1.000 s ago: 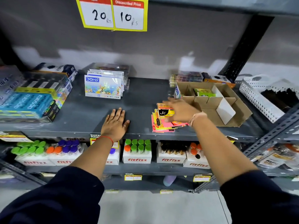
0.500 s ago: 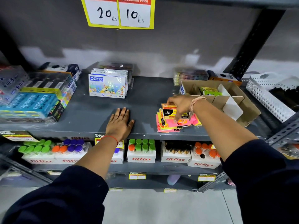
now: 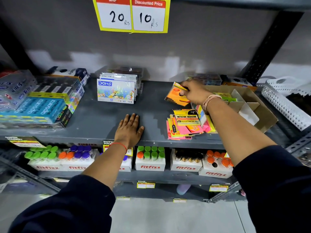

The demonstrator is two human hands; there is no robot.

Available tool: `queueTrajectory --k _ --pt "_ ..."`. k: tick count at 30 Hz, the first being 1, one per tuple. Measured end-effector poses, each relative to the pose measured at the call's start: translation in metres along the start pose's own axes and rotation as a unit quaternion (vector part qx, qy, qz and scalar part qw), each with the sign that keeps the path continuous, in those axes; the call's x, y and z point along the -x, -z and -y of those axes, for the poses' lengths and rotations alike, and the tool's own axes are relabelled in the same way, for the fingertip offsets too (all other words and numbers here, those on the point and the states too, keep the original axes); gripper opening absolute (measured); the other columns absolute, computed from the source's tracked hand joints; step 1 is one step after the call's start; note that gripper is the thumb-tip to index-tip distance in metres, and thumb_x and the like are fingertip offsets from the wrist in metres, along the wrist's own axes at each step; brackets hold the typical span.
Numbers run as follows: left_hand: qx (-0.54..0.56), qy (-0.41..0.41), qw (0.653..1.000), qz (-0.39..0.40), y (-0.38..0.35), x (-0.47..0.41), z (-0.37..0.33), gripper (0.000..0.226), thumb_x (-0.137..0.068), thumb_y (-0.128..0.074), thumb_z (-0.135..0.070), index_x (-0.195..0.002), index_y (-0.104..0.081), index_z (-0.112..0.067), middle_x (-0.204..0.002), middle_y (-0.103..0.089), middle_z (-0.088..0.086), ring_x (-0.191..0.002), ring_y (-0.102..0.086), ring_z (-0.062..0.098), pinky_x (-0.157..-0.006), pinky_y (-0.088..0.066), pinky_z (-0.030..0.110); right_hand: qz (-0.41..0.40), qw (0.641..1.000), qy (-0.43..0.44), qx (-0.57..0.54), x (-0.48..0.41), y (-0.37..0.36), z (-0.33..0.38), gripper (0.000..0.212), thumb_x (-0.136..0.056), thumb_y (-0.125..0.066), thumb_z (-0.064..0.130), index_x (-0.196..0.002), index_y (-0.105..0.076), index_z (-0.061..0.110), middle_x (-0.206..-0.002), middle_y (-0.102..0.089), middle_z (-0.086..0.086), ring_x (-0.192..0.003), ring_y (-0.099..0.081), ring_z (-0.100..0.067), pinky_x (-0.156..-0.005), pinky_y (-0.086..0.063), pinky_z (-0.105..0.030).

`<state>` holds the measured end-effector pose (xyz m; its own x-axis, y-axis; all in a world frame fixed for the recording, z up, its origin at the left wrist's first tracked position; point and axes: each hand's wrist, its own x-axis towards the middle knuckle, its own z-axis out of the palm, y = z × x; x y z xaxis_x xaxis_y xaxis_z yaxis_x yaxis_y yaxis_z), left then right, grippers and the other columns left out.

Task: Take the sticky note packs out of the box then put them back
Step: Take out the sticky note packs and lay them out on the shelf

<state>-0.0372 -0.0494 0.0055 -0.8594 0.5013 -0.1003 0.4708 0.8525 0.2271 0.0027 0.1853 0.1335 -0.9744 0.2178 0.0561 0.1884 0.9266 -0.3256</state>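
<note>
My right hand (image 3: pixel 195 93) grips an orange sticky note pack (image 3: pixel 176 96) by its yellow header, held tilted in the air just left of the open cardboard box (image 3: pixel 262 111). A green pack (image 3: pixel 229 98) lies inside the box behind my wrist. A loose pile of pink, yellow and orange sticky note packs (image 3: pixel 186 125) lies on the grey shelf (image 3: pixel 101 118) near its front edge, left of the box. My left hand (image 3: pixel 129 130) rests flat on the shelf, palm down, fingers spread, holding nothing.
DOMS crayon packs (image 3: pixel 116 90) stand at the shelf's middle back. Stacked Apsara stationery boxes (image 3: pixel 37 106) fill the left. A white perforated basket (image 3: pixel 286 105) sits right of the box. Fitfizz bottle cartons (image 3: pixel 149 158) line the shelf below. A price sign (image 3: pixel 133 14) hangs above.
My right hand has lifted an orange pack from the pile and carried it up and back toward the box. The left hand has stayed flat on the shelf.
</note>
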Motion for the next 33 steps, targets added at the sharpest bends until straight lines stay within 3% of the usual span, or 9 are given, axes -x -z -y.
queueTrajectory --k 4,9,12,15,21,26,28,30,33 --pt "-0.001 -0.006 1.0 0.001 0.0 0.0 0.0 0.059 -0.1 -0.022 -0.039 -0.15 -0.006 -0.012 -0.161 -0.001 0.003 -0.149 0.004 0.021 -0.121 -0.001 0.035 -0.061 0.996 -0.002 -0.066 -0.007 -0.012 0.011 0.031 -0.092 -0.053 0.009 -0.122 -0.054 0.016 -0.119 -0.066 -0.014 -0.106 -0.061 -0.032 -0.085 -0.051 -0.037" --pt "0.001 -0.019 1.0 0.003 0.001 -0.001 0.002 0.058 -0.1 -0.021 -0.038 -0.149 -0.004 -0.012 -0.161 0.0 0.005 -0.149 0.005 0.021 -0.121 0.0 0.035 -0.1 0.991 0.053 0.072 -0.015 -0.031 0.042 0.028 -0.093 -0.047 0.01 -0.12 -0.056 0.012 -0.112 -0.067 -0.019 -0.1 -0.063 -0.035 -0.082 -0.052 -0.036" --pt "-0.002 -0.021 1.0 0.0 0.0 -0.002 0.003 0.058 -0.1 -0.022 -0.037 -0.149 -0.004 -0.012 -0.161 0.0 0.005 -0.149 0.004 0.021 -0.121 0.0 0.035 -0.041 0.971 0.112 0.208 -0.01 -0.052 0.066 0.03 -0.095 -0.042 0.008 -0.124 -0.052 0.009 -0.112 -0.064 -0.019 -0.101 -0.062 -0.036 -0.079 -0.051 -0.039" --pt "-0.006 -0.022 1.0 -0.011 -0.002 -0.003 0.005 0.059 -0.1 -0.023 -0.037 -0.149 -0.005 -0.012 -0.161 -0.001 0.005 -0.149 0.002 0.021 -0.121 -0.001 0.035 0.028 0.952 0.15 0.266 -0.005 -0.082 0.08 0.032 -0.094 -0.04 0.004 -0.122 -0.055 0.006 -0.121 -0.063 -0.015 -0.114 -0.058 -0.034 -0.087 -0.05 -0.04" --pt "-0.004 -0.025 0.999 -0.028 -0.001 -0.004 0.003 0.059 -0.099 -0.025 -0.038 -0.149 -0.008 -0.011 -0.161 -0.006 0.005 -0.149 -0.001 0.021 -0.121 -0.003 0.035 0.085 0.968 0.08 0.22 -0.011 -0.121 0.069 0.035 -0.089 -0.044 -0.002 -0.12 -0.059 0.006 -0.122 -0.06 -0.019 -0.114 -0.058 -0.035 -0.092 -0.05 -0.042" --pt "-0.022 -0.016 1.0 0.0 0.0 -0.004 0.003 0.06 -0.1 -0.02 -0.038 -0.149 -0.002 -0.011 -0.161 0.002 0.005 -0.149 0.005 0.02 -0.121 0.0 0.034 0.09 0.991 0.045 0.089 -0.015 -0.075 0.05 0.045 -0.088 -0.059 0.013 -0.132 -0.053 0.011 -0.134 -0.057 -0.016 -0.121 -0.055 -0.034 -0.103 -0.046 -0.04" --pt "-0.028 -0.016 0.999 0.016 0.001 -0.005 0.003 0.06 -0.1 -0.018 -0.039 -0.149 0.001 -0.011 -0.161 0.004 0.005 -0.148 0.007 0.02 -0.121 0.001 0.034 0.156 0.984 0.015 0.088 -0.008 -0.045 0.033 0.061 -0.081 -0.07 0.017 -0.137 -0.047 0.012 -0.142 -0.05 -0.013 -0.128 -0.049 -0.032 -0.108 -0.04 -0.039" --pt "-0.027 -0.015 0.999 0.016 0.001 -0.005 0.003 0.059 -0.1 -0.019 -0.038 -0.149 0.0 -0.011 -0.161 0.004 0.005 -0.149 0.006 0.02 -0.121 0.001 0.035 0.24 0.956 -0.033 0.168 0.001 -0.027 0.018 0.08 -0.076 -0.076 0.02 -0.144 -0.035 0.013 -0.15 -0.04 -0.01 -0.136 -0.041 -0.03 -0.111 -0.037 -0.04" --pt "-0.016 -0.018 1.0 -0.006 -0.001 -0.003 0.004 0.059 -0.099 -0.023 -0.038 -0.149 -0.006 -0.01 -0.161 -0.002 0.006 -0.149 0.001 0.022 -0.121 -0.001 0.035 0.301 0.926 -0.064 0.218 0.015 -0.023 0.009 0.087 -0.074 -0.077 0.017 -0.147 -0.029 0.011 -0.152 -0.036 -0.009 -0.135 -0.041 -0.031 -0.107 -0.041 -0.041"
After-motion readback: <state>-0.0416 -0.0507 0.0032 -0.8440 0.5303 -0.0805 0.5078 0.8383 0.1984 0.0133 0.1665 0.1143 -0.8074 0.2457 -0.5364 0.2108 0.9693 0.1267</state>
